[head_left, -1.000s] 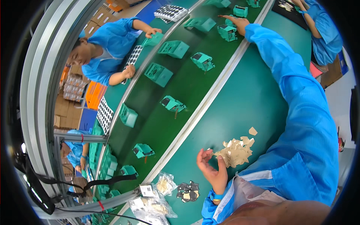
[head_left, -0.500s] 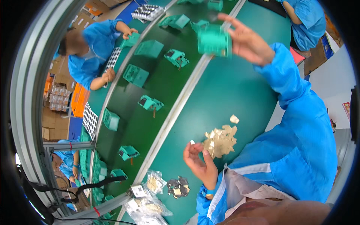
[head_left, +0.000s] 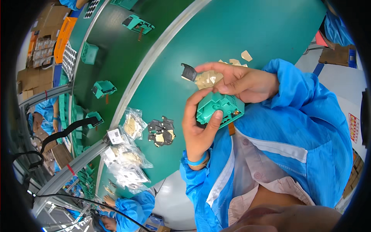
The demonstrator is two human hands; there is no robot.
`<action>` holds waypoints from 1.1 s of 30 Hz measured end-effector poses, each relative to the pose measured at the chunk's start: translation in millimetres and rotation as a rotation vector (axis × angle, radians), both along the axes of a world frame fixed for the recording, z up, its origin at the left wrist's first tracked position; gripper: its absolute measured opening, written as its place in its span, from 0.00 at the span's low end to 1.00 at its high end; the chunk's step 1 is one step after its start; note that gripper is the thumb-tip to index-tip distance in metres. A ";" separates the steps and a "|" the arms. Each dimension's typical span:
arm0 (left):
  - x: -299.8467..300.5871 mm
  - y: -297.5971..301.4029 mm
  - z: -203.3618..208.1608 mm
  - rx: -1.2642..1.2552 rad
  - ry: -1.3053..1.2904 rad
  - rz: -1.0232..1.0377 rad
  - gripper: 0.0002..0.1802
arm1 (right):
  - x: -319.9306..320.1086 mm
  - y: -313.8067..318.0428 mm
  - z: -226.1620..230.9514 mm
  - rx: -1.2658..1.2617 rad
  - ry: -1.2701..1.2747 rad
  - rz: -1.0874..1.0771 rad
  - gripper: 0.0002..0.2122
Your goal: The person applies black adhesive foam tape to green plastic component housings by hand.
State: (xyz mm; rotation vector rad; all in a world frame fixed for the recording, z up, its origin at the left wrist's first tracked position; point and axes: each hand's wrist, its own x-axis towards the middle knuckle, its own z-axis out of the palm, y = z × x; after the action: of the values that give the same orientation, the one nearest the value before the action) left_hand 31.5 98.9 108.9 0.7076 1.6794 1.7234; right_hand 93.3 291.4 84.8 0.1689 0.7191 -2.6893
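Observation:
A green plastic housing [head_left: 220, 108] with an orange-brown ribbon cable [head_left: 231, 128] hangs in front of my chest. My left hand [head_left: 201, 127] is closed around its near-left side, thumb across its face. With bent thumb and fingers, my right hand [head_left: 247, 83] grips the housing's upper edge. A small curved black piece [head_left: 189, 72] is at the tip of my stretched right index finger; how it is held there I cannot tell. Behind the hands lies a pile of cream, shiny flat pieces [head_left: 206, 79], partly hidden by my fingers.
Left of my hands lie several black parts [head_left: 161, 131] and clear bags [head_left: 127, 162]. A metal rail [head_left: 143, 62] separates the green table from a belt carrying green housings [head_left: 103, 89]. A co-worker's blue sleeve [head_left: 135, 208] shows at the lower left.
My right hand has come back from over the belt, bringing the green housing to my chest. My left hand has left the cream pile and now grips the housing. The view has shifted.

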 end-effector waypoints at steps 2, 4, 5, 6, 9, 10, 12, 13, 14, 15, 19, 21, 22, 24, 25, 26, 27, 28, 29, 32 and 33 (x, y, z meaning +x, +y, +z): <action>4.4 -4.6 -3.2 -0.013 -0.106 0.055 0.24 | 0.3 -8.8 4.1 0.078 0.055 -0.037 0.34; 4.5 -9.2 -7.2 -0.005 -0.140 0.059 0.23 | 2.7 -8.6 8.9 0.158 0.108 -0.078 0.33; 3.8 -11.4 -8.1 0.019 -0.253 0.062 0.23 | 4.4 -6.2 11.8 0.449 0.124 -0.086 0.32; 3.7 -13.2 -8.9 0.042 -0.366 0.065 0.23 | 6.3 -4.3 12.5 0.739 0.139 -0.090 0.30; 4.2 -15.4 -10.9 0.039 -0.438 0.138 0.24 | 11.4 2.8 4.3 1.253 0.326 -0.515 0.17; 4.8 -16.8 -11.5 0.050 -0.458 0.191 0.26 | 14.3 5.9 4.5 1.245 0.317 -0.498 0.17; 4.2 -21.0 -13.3 0.020 -0.503 0.224 0.25 | 19.1 14.1 10.2 1.223 0.372 -0.426 0.08; 4.2 -21.7 -15.2 0.011 -0.489 0.247 0.23 | 21.9 12.2 17.4 1.101 0.269 -0.348 0.05; 4.9 -22.5 -17.0 0.001 -0.474 0.270 0.22 | 23.6 8.3 16.7 1.094 0.256 -0.336 0.05; 6.6 -22.5 -17.6 -0.009 -0.488 0.278 0.22 | 24.4 4.4 15.2 1.016 0.210 -0.289 0.04; 10.9 -17.8 -13.5 -0.114 -0.414 0.299 0.15 | 23.1 -8.5 12.5 0.697 -0.038 -0.182 0.04; 12.0 -17.0 -13.7 -0.149 -0.396 0.287 0.16 | 22.7 -10.6 10.9 0.613 -0.113 -0.145 0.04; 12.1 -17.5 -13.5 -0.162 -0.366 0.277 0.16 | 21.5 -11.1 11.3 0.655 -0.100 -0.123 0.05; 12.1 -18.6 -14.4 -0.178 -0.340 0.268 0.17 | 19.7 -12.6 11.7 0.693 -0.091 -0.099 0.05; 12.8 -19.2 -16.4 -0.177 -0.314 0.259 0.18 | 20.6 -13.9 12.2 0.688 -0.103 -0.080 0.05; 13.2 -19.5 -17.5 -0.176 -0.288 0.250 0.18 | 21.3 -14.8 12.6 0.684 -0.113 -0.061 0.06; 13.2 -19.4 -17.6 -0.176 -0.293 0.248 0.18 | 21.9 -15.3 12.8 0.685 -0.118 -0.062 0.06; 13.5 -19.7 -17.6 -0.178 -0.307 0.244 0.18 | 22.5 -16.2 12.3 0.690 -0.111 -0.061 0.06; 13.5 -20.1 -17.5 -0.179 -0.320 0.240 0.18 | 22.9 -16.9 12.3 0.696 -0.103 -0.060 0.07; 12.7 -24.8 -23.1 -0.196 -0.231 0.186 0.18 | 23.1 -16.7 15.4 0.705 -0.136 -0.032 0.06; 12.9 -23.1 -21.9 -0.196 -0.234 0.186 0.18 | 23.1 -16.6 15.9 0.706 -0.139 -0.031 0.06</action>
State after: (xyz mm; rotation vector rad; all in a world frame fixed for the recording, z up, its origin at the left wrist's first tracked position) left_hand 44.4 75.8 86.9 0.2558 1.7601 1.6625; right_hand 116.5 274.7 100.8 0.5322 1.5908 -2.3011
